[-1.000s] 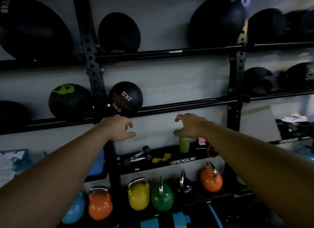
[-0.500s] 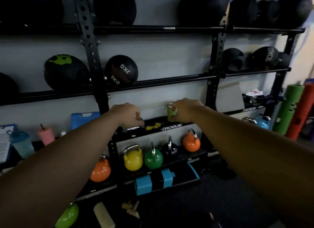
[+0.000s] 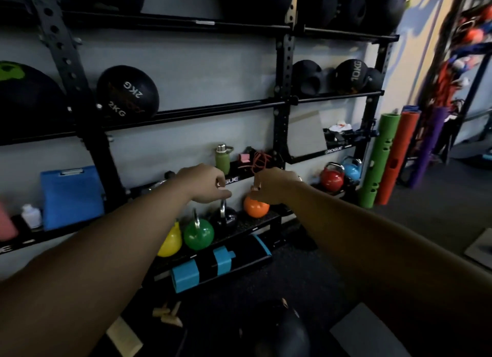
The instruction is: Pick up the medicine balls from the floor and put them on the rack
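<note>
Black and dim, a ball [image 3: 287, 332] lies on the floor at six o'clock, below and between the two forearms, touched by neither hand; the rack [image 3: 283, 90] covers the wall from nine to two o'clock. On its rails sit other balls, a 2KG ball [image 3: 127, 93] at ten o'clock and a 10KG ball [image 3: 351, 74] at one o'clock. Both arms reach forward to the middle of the view; the left hand [image 3: 205, 183] has its fingers loosely curled with the thumb out and holds nothing; the right hand [image 3: 274, 186], just beside it at three o'clock, has its fingers bent downward, blurred at the tips, and nothing shows in its grip. Under the hands stand kettlebells on a low shelf: yellow [image 3: 170, 242], green [image 3: 198, 233], black [image 3: 225, 219], orange [image 3: 255, 206]; a green bottle [image 3: 223, 161] stands at twelve o'clock of the left hand.
</note>
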`<action>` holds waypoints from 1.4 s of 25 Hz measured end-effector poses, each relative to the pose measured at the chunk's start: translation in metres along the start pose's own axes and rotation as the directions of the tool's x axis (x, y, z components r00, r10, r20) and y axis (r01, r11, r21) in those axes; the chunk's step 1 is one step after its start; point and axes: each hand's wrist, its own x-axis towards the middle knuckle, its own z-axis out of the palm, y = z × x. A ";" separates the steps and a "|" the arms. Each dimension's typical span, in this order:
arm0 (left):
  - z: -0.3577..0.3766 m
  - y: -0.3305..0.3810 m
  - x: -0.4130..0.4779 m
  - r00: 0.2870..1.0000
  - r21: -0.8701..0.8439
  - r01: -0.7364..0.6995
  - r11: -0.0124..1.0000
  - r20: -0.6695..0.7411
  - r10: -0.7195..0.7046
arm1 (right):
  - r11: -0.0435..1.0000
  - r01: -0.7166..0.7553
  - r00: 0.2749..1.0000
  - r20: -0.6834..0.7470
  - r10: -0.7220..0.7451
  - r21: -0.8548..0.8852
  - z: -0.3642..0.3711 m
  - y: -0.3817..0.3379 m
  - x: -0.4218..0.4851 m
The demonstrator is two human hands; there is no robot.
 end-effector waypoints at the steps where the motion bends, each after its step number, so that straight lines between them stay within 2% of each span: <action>1: 0.014 0.023 0.010 0.999 0.004 -0.029 1.000 0.023 0.029 | 1.000 -0.015 1.000 0.009 0.014 0.019 0.013 0.021 -0.007; 6: 0.100 0.124 0.054 0.979 -0.015 -0.058 0.998 0.195 0.060 | 0.988 -0.126 0.989 0.091 0.117 0.089 0.076 0.131 -0.045; 12: 0.197 0.187 0.069 0.940 -0.071 0.036 0.997 0.341 -0.010 | 0.979 -0.145 0.962 0.252 0.106 0.142 0.166 0.215 -0.047; 20: 0.256 0.131 0.087 0.886 -0.098 0.201 0.975 0.443 -0.138 | 0.973 -0.140 0.921 0.384 0.059 0.186 0.243 0.225 0.008; 25: 0.346 0.092 0.120 0.804 -0.196 0.262 0.945 0.586 -0.102 | 0.970 -0.192 0.844 0.530 0.086 0.149 0.319 0.226 0.046; 31: 0.432 0.060 0.166 0.690 -0.217 0.362 0.906 0.716 -0.104 | 0.958 -0.258 0.795 0.592 0.135 0.128 0.394 0.245 0.104; 35: 0.512 0.057 0.185 0.637 -0.239 0.445 0.863 0.761 -0.118 | 0.973 -0.207 0.744 0.662 0.086 0.107 0.475 0.256 0.141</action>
